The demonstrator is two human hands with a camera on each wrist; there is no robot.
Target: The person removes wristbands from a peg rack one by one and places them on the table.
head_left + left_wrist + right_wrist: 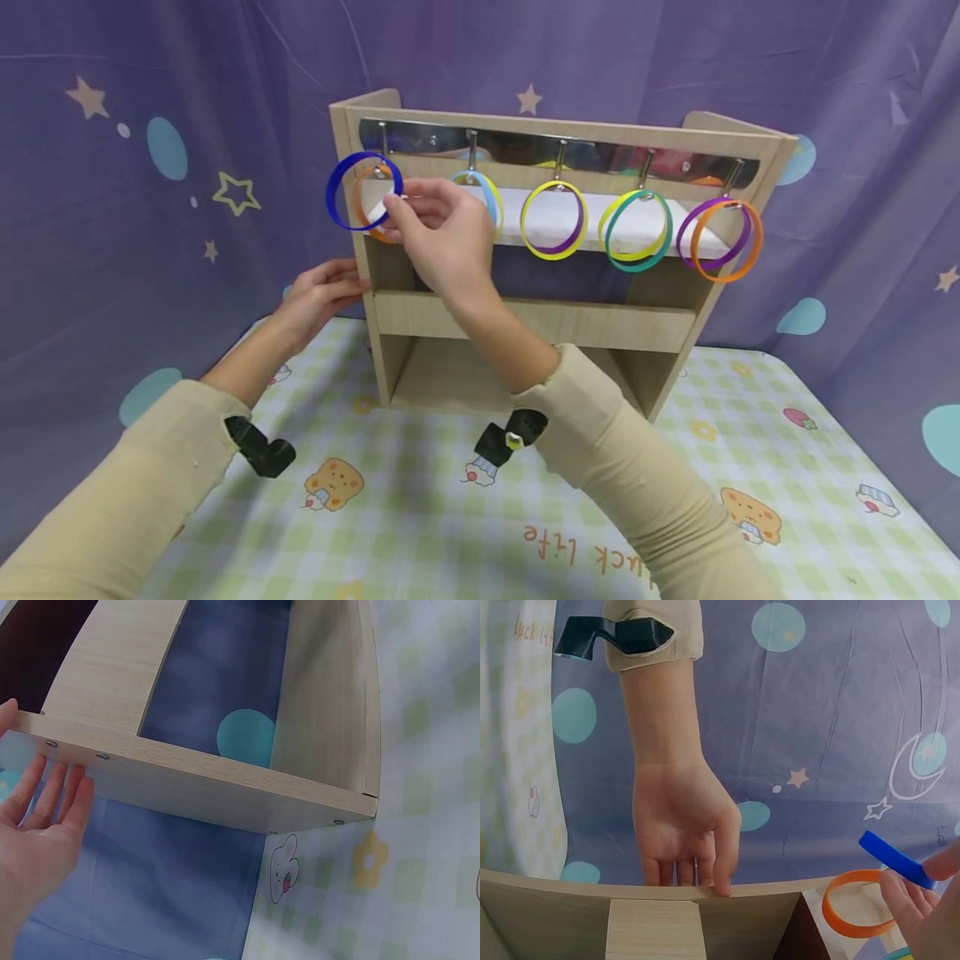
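My right hand [450, 229] pinches a dark blue ring [330, 197] between thumb and fingers. The ring is at the leftmost hook [383, 137] of a metal strip, in front of an orange ring [360, 204] hanging there. In the right wrist view, the blue ring [892, 856] tilts beside the orange ring [853, 930]. My left hand [315, 300] touches the left side of a wooden shelf unit [525, 321]. The left wrist view shows its fingers [56, 787] extended along the outer side panel [187, 799], thumb at the front edge.
More rings hang in pairs from the other hooks: light blue [491, 200] with yellow, yellow [527, 225] with purple, teal [667, 225] with yellow, and orange [759, 242] with purple. A checked cloth [420, 517] covers the table; a purple curtain [187, 100] hangs behind.
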